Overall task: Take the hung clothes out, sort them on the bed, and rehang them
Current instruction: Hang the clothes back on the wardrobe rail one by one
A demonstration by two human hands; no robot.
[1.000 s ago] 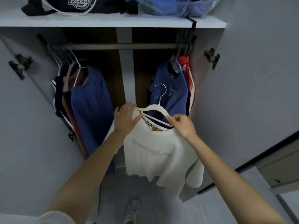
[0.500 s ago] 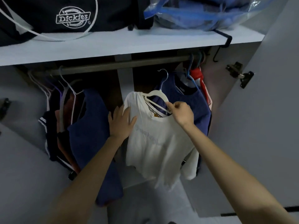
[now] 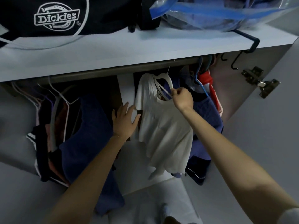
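A white T-shirt point(image 3: 163, 126) hangs on a white hanger point(image 3: 165, 81) whose hook reaches up to the closet rod point(image 3: 103, 73). My right hand point(image 3: 182, 97) pinches the hanger's lower bar at the shirt's collar. My left hand point(image 3: 124, 122) is spread flat, fingers straight, just left of the shirt's sleeve and in front of the white centre divider point(image 3: 127, 88). Dark blue, black and pink clothes point(image 3: 84, 126) hang in a bunch on the left of the rod. Blue and red garments point(image 3: 205, 101) hang on the right behind the white shirt.
The shelf point(image 3: 129, 50) above the rod carries a black Dickies bag point(image 3: 64, 15) and a clear blue-trimmed plastic bag point(image 3: 218, 13). The open right door point(image 3: 267, 126) with its hinge point(image 3: 260, 81) stands close to my right arm. A black hook point(image 3: 234, 62) hangs off the shelf edge.
The white shirt on its hanger has been lifted up to the rod. My left hand let go of the hanger's shoulder and now hovers open beside the shirt. The view moved closer to the shelf.
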